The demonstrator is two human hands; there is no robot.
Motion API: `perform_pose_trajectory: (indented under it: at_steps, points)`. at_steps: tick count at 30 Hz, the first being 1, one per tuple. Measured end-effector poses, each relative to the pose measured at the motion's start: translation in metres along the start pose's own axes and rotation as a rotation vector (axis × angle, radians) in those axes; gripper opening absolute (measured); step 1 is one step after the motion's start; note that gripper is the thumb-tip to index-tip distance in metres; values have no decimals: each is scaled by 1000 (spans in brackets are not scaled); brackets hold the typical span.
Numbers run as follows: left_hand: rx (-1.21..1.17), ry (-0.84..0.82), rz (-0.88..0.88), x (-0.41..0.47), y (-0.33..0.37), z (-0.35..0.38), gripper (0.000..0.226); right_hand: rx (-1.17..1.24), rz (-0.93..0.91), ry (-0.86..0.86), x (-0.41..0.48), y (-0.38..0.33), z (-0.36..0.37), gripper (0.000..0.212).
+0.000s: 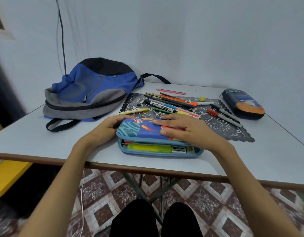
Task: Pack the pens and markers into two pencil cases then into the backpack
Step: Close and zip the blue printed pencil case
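We see one white table (250,159), and on its far left one blue, grey and black backpack (89,93) lying slumped. One dark lace mat (221,127) lies across the middle.

There are two pencil cases. The dark pencil case (243,104) lies closed at the far right, just off the mat. The blue pencil case (139,130) sits near the front edge with its lid partly raised. One yellow-green highlighter (147,148) and some red-orange pens lie in the gap.

The loose pens and markers (168,103) lie heaped on the mat beyond the blue case. They overlap too much for an exact count. Two grey markers (224,117) lie apart to the right, one yellow pen (134,111) to the left, and one pink pencil (171,91) on the bare table behind. One small yellow eraser (202,99) sits near the heap.

Our left hand (105,127) wraps the blue case's left end, fingers bent round its far corner. Our right hand (183,130) lies flat on the lid, fingers straight and spread, pressing down.
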State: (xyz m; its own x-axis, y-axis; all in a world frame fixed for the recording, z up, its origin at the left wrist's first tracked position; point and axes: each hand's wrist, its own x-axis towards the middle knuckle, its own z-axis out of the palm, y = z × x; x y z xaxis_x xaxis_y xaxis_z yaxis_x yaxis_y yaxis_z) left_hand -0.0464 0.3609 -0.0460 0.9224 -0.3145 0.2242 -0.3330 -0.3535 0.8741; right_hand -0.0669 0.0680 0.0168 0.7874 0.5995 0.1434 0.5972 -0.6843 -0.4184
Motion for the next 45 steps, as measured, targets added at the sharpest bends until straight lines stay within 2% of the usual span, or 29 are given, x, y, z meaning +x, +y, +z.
perform_pose_trajectory:
  at_steps: [3,7,10,17,19,25,32,45]
  points:
    - [-7,21,-4,4,-1,2,42,14,7,8,-1,1,0,44]
    - [30,38,-10,5,-2,1,57,29,25,-1,0,0,0,45]
    - [69,53,2,5,-4,0,52,49,48,-29,-1,-3,-3,53]
    - [138,88,36,4,-1,4,47,72,76,-28,-4,-7,-3,56]
    - [156,104,59,3,0,6,38,69,81,-27,-4,-7,-3,57]
    - [344,261,98,-1,4,9,26,95,87,-8,-4,-7,-2,54]
    - [519,334,96,-12,2,4,15,107,77,7,-2,-5,1,53]
    - [637,413,28,-50,15,8,19,125,74,10,-2,-7,0,52]
